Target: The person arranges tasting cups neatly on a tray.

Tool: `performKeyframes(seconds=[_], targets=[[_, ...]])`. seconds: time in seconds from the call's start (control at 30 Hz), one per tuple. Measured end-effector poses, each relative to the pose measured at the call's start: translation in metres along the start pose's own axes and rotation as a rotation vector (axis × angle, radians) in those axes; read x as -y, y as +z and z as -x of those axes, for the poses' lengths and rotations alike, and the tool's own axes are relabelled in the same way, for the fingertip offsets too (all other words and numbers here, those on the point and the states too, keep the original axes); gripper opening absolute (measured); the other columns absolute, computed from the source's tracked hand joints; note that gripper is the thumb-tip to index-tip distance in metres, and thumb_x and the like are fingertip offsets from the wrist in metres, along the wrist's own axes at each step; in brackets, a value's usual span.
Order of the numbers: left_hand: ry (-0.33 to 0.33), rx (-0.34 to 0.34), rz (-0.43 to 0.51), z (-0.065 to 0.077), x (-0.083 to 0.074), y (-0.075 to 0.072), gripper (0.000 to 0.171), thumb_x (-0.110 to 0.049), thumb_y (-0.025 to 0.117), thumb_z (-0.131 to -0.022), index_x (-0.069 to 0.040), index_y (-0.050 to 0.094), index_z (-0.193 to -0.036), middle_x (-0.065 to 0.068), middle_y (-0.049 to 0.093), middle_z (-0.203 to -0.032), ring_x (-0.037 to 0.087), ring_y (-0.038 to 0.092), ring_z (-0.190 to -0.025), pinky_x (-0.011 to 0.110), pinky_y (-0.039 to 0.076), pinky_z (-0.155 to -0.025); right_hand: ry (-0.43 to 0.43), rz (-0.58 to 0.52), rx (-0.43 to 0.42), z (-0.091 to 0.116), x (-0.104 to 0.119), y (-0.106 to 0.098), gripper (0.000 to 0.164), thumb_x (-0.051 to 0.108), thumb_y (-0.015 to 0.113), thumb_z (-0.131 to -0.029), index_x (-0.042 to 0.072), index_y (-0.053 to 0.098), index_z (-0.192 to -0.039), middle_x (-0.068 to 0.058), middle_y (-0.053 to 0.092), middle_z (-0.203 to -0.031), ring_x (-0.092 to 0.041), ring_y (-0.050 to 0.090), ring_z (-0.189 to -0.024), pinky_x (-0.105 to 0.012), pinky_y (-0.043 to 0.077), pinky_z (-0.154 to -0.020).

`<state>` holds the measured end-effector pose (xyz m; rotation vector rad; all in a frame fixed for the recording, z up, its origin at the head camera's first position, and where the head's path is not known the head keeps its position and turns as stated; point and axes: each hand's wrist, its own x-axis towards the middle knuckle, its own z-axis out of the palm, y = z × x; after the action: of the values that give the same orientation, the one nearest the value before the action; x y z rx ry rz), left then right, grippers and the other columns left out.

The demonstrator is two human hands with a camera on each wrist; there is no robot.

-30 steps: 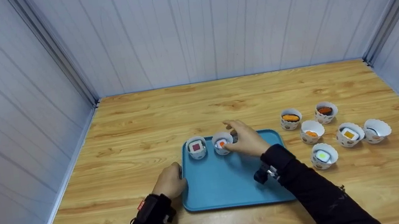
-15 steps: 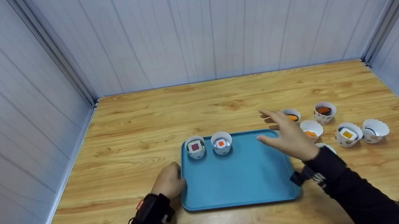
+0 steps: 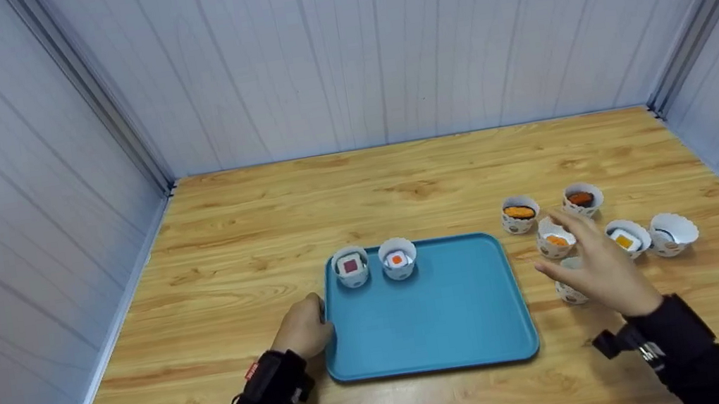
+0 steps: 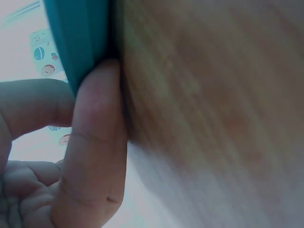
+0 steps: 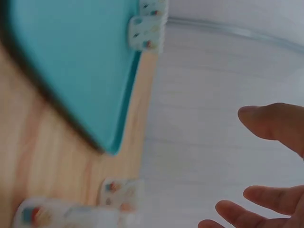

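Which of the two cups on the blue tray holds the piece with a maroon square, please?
The left cup, in the far left corner of the tray; the right cup beside it has an orange square.

The left hand pinches with thumb and finger; the right hand gapes (thumb well apart from fingertips).

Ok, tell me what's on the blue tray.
On it, the left cup holds a maroon-topped white piece; the right cup, an orange-topped one. The tray under them is covered.
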<state>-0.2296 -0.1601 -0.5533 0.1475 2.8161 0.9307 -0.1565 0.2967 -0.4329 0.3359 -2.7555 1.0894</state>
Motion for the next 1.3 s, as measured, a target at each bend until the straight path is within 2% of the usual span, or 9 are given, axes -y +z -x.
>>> performKeyframes(seconds=[0.2,0.33,0.4,0.53,0.63,0.93,1.17,1.3], targets=[[-0.018,0.016,0.008,0.001,-0.002,-0.001,0.013,0.000,0.068,-0.087,-0.007,0.058,-0.091,0.004,0.055,-0.078,0.020,0.052,-0.069,0.032,0.041,-0.060,0.148,0.075,0.090,0.013,-0.033,-0.004,0.093,0.025,0.082,-0.097,-0.012,0.030,-0.164,-0.045,0.030,-0.162,-0.066,0.035,-0.146,-0.079,0.034,-0.114],[-0.023,0.012,0.012,0.002,-0.002,-0.002,0.012,0.000,0.068,-0.087,-0.007,0.059,-0.092,0.004,0.055,-0.079,0.020,0.053,-0.070,0.032,0.041,-0.061,0.222,0.066,0.146,0.018,-0.046,0.000,0.098,0.030,0.083,-0.096,-0.016,0.028,-0.162,-0.049,0.024,-0.163,-0.070,0.018,-0.153,-0.082,0.024,-0.118],[-0.024,0.009,0.010,0.002,-0.002,-0.002,0.012,-0.001,0.068,-0.088,-0.007,0.059,-0.092,0.004,0.056,-0.079,0.020,0.053,-0.070,0.032,0.042,-0.061,0.226,0.048,0.147,0.019,-0.050,0.003,0.096,0.029,0.084,-0.095,-0.016,0.030,-0.161,-0.048,0.028,-0.161,-0.070,0.017,-0.153,-0.081,0.026,-0.117],[-0.022,0.006,0.003,0.002,-0.001,-0.002,0.011,-0.002,0.068,-0.088,-0.007,0.059,-0.092,0.004,0.056,-0.078,0.020,0.053,-0.070,0.033,0.042,-0.061,0.208,0.047,0.137,0.020,-0.054,0.010,0.090,0.024,0.085,-0.095,-0.015,0.034,-0.160,-0.046,0.042,-0.152,-0.065,0.042,-0.142,-0.075,0.043,-0.108],[-0.012,0.004,0.005,0.002,0.001,-0.002,0.011,-0.001,0.068,-0.088,-0.007,0.059,-0.092,0.004,0.056,-0.078,0.020,0.053,-0.069,0.033,0.042,-0.061,0.204,0.075,0.140,0.019,-0.055,0.012,0.083,0.017,0.083,-0.096,-0.016,0.038,-0.157,-0.045,0.048,-0.145,-0.060,0.054,-0.131,-0.070,0.048,-0.103],[-0.002,-0.005,-0.009,0.003,0.001,0.000,0.012,-0.002,0.066,-0.088,-0.009,0.056,-0.089,0.003,0.052,-0.076,0.019,0.049,-0.067,0.032,0.038,-0.061,0.195,0.118,0.119,0.018,-0.054,0.013,0.066,0.007,0.075,-0.096,-0.015,0.046,-0.150,-0.043,0.054,-0.141,-0.058,0.057,-0.126,-0.069,0.048,-0.101],[-0.014,0.000,-0.006,0.002,-0.001,0.000,0.011,-0.002,0.067,-0.088,-0.008,0.058,-0.092,0.004,0.055,-0.078,0.020,0.052,-0.069,0.033,0.040,-0.061,0.198,0.095,0.123,0.011,-0.044,0.008,0.066,0.011,0.076,-0.097,-0.014,0.047,-0.151,-0.040,0.056,-0.137,-0.052,0.060,-0.120,-0.061,0.050,-0.095],[-0.014,-0.001,-0.012,0.002,-0.003,0.000,0.010,-0.002,0.067,-0.089,-0.007,0.059,-0.093,0.005,0.057,-0.079,0.020,0.052,-0.070,0.033,0.041,-0.062,0.174,0.072,0.098,0.005,-0.034,0.005,0.067,0.010,0.077,-0.097,-0.013,0.046,-0.152,-0.042,0.053,-0.142,-0.056,0.056,-0.128,-0.066,0.048,-0.102]])
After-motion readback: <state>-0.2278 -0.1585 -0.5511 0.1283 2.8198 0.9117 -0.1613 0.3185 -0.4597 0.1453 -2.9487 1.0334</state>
